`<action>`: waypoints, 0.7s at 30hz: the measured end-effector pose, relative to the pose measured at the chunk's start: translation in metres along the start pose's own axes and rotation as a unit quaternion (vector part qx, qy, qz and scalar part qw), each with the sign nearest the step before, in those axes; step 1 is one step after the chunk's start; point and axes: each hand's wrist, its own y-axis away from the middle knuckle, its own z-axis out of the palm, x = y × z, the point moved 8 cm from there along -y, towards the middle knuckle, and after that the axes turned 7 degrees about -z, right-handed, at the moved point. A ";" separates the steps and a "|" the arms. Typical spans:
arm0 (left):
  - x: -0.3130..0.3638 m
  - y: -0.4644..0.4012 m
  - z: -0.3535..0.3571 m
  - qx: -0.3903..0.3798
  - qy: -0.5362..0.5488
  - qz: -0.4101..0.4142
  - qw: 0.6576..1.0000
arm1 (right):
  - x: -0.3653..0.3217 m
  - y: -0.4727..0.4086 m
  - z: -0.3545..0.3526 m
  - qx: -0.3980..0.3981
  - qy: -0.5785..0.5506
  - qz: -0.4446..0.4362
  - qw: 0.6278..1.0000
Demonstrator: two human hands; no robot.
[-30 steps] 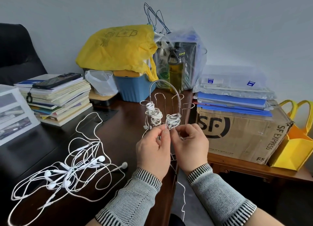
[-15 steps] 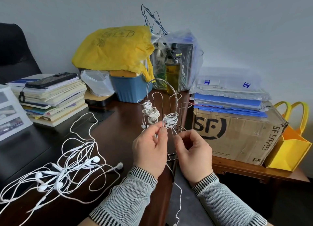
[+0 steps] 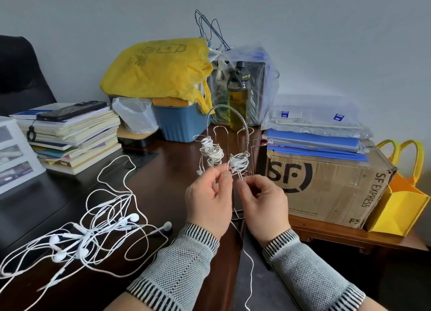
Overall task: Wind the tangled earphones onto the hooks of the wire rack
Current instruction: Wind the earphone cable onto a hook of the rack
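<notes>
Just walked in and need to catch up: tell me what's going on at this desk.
A person is winding white earphones onto a wire rack. Two wound bundles already sit on its hooks. The left hand and right hand each pinch the cable just below the second bundle, and its loose end hangs off the desk edge. A tangled pile of earphones waits on the desk.

Hands (image 3: 235,201) at wire rack (image 3: 227,133) — earphones (image 3: 239,162) wound

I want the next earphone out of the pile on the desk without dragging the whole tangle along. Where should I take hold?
Pinch the earbud lying clear at the right edge of the tangled earphones, coming from the right. Its cord runs out apart from the knot, so it should probably pull free most easily.
</notes>
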 end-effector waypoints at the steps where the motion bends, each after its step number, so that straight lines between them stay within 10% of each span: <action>1: 0.001 0.000 0.000 0.002 0.000 -0.001 1.000 | -0.001 0.002 -0.004 0.010 -0.007 -0.001 1.000; 21: 0.003 0.001 0.000 0.020 -0.078 0.004 0.997 | 0.005 0.013 0.001 -0.058 0.098 -0.023 0.993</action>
